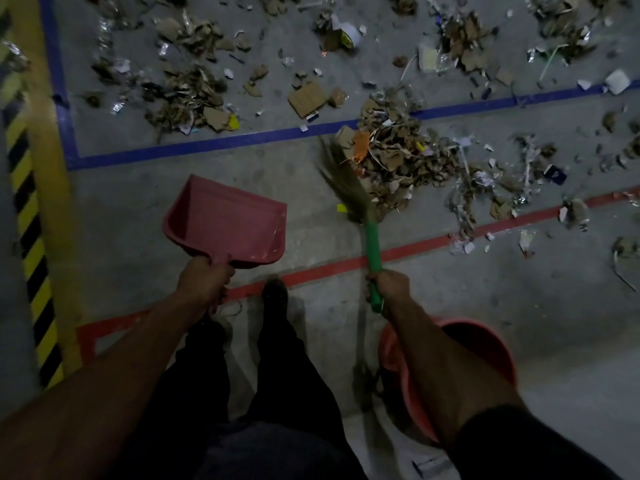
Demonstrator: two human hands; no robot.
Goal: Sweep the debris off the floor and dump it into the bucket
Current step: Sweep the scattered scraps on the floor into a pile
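My left hand (207,278) grips the handle of a pink dustpan (225,225), held above the floor with its mouth facing away from me. My right hand (391,284) grips the green handle of a grass broom (346,188); its blurred bristles reach the left edge of a heap of cardboard scraps and paper debris (405,164). A red bucket (491,341) stands on the floor under my right forearm, which hides part of it. More debris (194,95) lies scattered beyond the blue line.
A blue tape line (207,143) and a red tape line (311,273) cross the grey concrete floor. A yellow strip with black-yellow hazard stripes (31,258) runs along the left. My legs and a shoe (275,292) stand between dustpan and bucket.
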